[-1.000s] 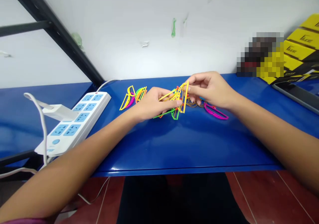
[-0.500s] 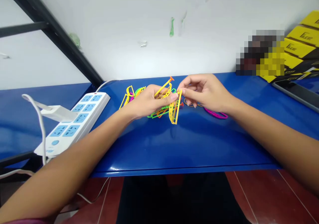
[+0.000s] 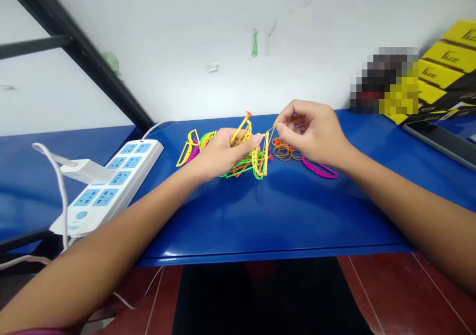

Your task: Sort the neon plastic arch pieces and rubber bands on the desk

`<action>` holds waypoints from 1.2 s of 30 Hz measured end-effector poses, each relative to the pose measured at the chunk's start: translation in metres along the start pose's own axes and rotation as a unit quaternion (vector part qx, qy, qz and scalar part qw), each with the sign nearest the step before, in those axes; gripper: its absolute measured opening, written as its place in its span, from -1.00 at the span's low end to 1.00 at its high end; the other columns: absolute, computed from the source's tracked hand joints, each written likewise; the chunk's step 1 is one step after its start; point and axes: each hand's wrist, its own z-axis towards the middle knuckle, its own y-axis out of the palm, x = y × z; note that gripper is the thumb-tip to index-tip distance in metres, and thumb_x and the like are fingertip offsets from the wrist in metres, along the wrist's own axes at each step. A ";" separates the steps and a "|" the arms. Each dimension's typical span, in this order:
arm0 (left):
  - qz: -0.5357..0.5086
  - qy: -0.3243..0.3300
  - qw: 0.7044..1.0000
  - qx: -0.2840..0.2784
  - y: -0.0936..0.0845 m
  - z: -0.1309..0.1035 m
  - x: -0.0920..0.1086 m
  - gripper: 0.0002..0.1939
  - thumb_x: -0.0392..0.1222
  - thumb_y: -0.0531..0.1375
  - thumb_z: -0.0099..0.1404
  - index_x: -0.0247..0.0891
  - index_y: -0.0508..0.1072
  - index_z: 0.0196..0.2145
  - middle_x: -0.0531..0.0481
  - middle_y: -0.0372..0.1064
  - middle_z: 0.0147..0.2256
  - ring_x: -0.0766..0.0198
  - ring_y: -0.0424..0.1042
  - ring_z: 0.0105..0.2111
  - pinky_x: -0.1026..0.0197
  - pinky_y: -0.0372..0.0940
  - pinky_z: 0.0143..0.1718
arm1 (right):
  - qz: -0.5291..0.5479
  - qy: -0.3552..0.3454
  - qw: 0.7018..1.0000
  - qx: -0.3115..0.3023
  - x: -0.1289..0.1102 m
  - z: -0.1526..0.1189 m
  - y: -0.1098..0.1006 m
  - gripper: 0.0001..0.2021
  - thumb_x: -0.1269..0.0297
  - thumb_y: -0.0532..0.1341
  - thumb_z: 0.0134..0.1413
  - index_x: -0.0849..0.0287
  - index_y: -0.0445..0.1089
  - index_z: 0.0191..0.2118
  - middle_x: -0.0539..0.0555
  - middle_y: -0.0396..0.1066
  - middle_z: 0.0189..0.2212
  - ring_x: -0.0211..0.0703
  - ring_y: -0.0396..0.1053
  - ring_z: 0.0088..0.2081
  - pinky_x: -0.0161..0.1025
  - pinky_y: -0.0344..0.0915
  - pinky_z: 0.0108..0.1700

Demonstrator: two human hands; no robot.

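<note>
My left hand (image 3: pixel 223 152) grips a yellow toy bow (image 3: pixel 255 162) together with a yellow stick that has an orange tip (image 3: pixel 249 114). To its right, my right hand (image 3: pixel 310 129) pinches a thin rubber band (image 3: pixel 272 129), which stretches from its fingertips to the bow. Under and behind the left hand lie green and orange bow pieces (image 3: pixel 243 166). Left of that hand sit yellow, pink and green bows (image 3: pixel 189 150). Tan rubber bands (image 3: pixel 285 151) lie below the right fingertips, and a pink bow (image 3: pixel 319 168) rests under the right wrist.
A white power strip (image 3: pixel 111 181) with a plugged-in adapter stands at the left of the blue table (image 3: pixel 278 216). Yellow and black boxes (image 3: pixel 446 62) are stacked at the back right, with a dark phone-like object (image 3: pixel 441 141) before them. A black frame runs along the left.
My right hand has moved slightly up and away from the left, drawing the band out. The bow has turned a little, and more rubber bands show on the table.
</note>
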 end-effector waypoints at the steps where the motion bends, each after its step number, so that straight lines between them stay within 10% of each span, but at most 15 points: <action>1: 0.006 0.001 1.000 -0.011 -0.001 0.000 0.000 -0.34 0.38 0.37 0.36 -0.18 0.21 -0.49 0.22 -0.04 -0.60 0.45 -0.09 -0.61 0.25 -0.16 -0.59 | -0.009 -0.003 1.000 0.002 0.000 0.000 0.000 -0.87 0.31 0.40 0.17 0.10 0.45 -0.35 -0.02 0.46 -0.48 -0.24 0.30 -0.48 -0.22 0.30 -0.39; 21: 0.189 0.083 0.978 0.029 -0.001 -0.002 0.005 -0.51 0.13 0.26 0.49 -0.22 0.30 -0.47 0.13 0.10 -0.54 0.36 0.06 -0.51 0.26 -0.03 -0.51 | -0.034 0.022 0.997 -0.071 0.003 -0.001 -0.003 -0.91 0.44 0.32 0.00 0.12 0.43 -0.40 0.00 0.48 -0.50 -0.18 0.35 -0.46 -0.21 0.25 -0.37; 36: 0.196 0.115 0.972 -0.060 0.000 -0.004 0.015 -0.42 0.15 0.32 0.47 -0.18 0.17 -0.53 0.20 0.00 -0.60 0.40 -0.02 -0.57 0.25 -0.07 -0.54 | -0.086 -0.017 0.993 -0.078 0.007 -0.005 0.003 -0.95 0.41 0.29 0.06 0.12 0.42 -0.35 -0.01 0.48 -0.48 -0.18 0.36 -0.45 -0.21 0.23 -0.34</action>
